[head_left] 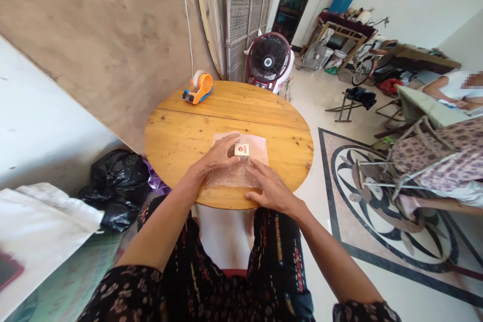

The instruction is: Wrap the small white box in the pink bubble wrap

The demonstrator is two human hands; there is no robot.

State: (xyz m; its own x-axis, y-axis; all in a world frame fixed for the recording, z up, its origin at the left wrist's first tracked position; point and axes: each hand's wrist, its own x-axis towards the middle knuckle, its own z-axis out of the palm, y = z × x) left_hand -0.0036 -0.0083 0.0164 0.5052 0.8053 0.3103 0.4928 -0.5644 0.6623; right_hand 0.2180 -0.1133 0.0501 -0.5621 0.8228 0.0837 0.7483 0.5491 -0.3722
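A small cream box (242, 150) with red print on top sits on a sheet of clear bubble wrap (222, 177), near the middle of the sheet. My left hand (222, 153) curves around the box's left side, thumb by its front and fingers reaching behind it. A gap shows between the palm and the box; whether the thumb touches it I cannot tell. On the other side, my right hand (272, 187) rests with fingers spread over the wrap's right part, fingertips just short of the box. Both lie over a round wooden table (271, 110).
An orange tape dispenser (199, 88) stands at the table's far left edge. Behind the table is a fan (268, 60). Black plastic bags (113, 181) lie on the left. To the right, another person (449, 90) sits at a small table, near a folding stool (349, 105).
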